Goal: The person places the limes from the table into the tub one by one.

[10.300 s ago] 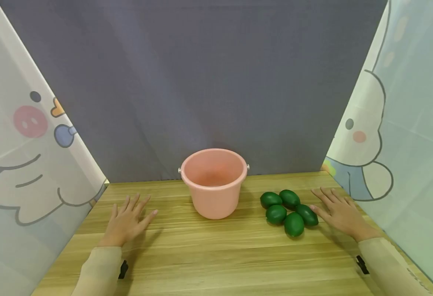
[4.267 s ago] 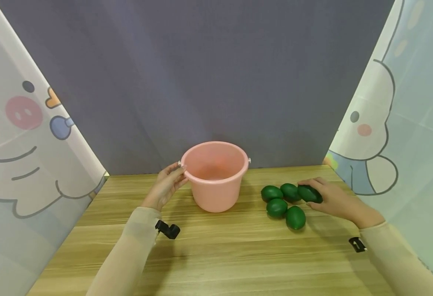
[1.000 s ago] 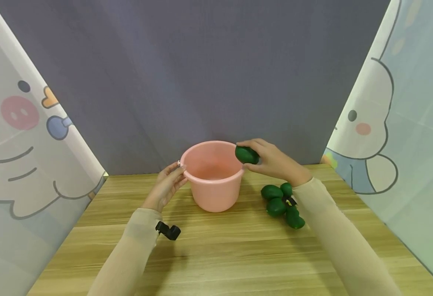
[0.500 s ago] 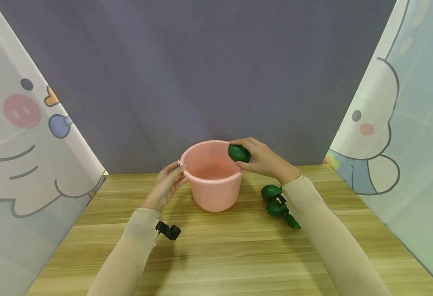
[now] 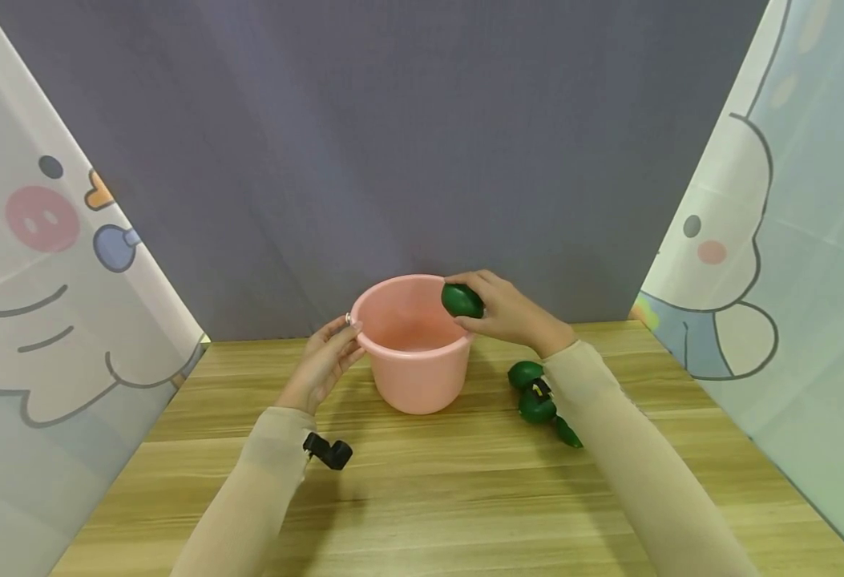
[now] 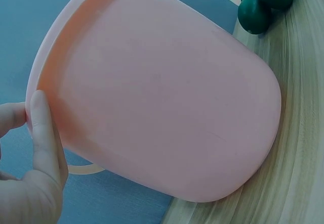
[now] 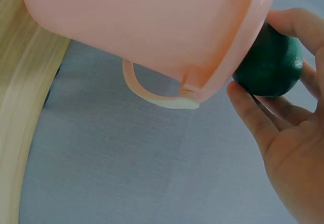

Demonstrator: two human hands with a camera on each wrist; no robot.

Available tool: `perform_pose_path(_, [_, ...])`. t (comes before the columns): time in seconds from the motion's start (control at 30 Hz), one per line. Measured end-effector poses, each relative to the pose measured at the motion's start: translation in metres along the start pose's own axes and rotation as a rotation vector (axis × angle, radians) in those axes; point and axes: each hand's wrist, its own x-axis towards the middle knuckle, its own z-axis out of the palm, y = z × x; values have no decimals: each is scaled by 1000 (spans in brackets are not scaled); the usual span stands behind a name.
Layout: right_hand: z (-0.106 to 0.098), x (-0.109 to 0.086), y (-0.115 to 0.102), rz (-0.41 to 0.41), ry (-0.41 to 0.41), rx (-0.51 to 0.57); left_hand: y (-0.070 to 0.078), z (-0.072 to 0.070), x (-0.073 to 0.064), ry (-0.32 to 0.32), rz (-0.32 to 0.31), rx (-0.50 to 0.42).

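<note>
A pink plastic bucket [image 5: 422, 381] stands upright at the middle of the table. My left hand [image 5: 318, 367] pinches its left rim; in the left wrist view the thumb [image 6: 43, 133] lies outside, just under the lip. Above the right part of the opening, my right hand [image 5: 511, 314] holds a glossy dark green avocado [image 5: 462, 300] between thumb and fingers. The right wrist view shows this avocado [image 7: 273, 64] right at the bucket's rim, partly hidden behind it. No fruit shows on the visible part of the bucket's inside.
Several more avocados [image 5: 535, 407] lie grouped right of the bucket, partly covered by my right forearm and its black wrist camera [image 5: 541, 388]. The bucket's handle [image 7: 152, 98] hangs behind it. A grey curtain [image 5: 393, 144] closes off the table's back; printed cloths flank both sides.
My left hand has gone from the table to the bucket's rim. My right hand picked an avocado from the group and carried it left over the opening, with only slight movement in the last half second.
</note>
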Motion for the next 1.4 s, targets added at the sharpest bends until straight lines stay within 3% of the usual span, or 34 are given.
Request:
perform_pose_path(0.37, [5, 5, 3, 13, -33, -25, -2, 3, 1, -4, 2, 0])
perform_pose_path(0.63, [5, 7, 3, -22, -24, -56, -1, 3, 2, -1, 3, -14])
perform_pose_path(0.8, [4, 6, 1, 7, -24, -62, 0, 3, 1, 7, -1, -11])
perform_pose_path(1.4, [-3, -1, 2, -10, -17, -79, 0, 2, 2, 8, 12, -21])
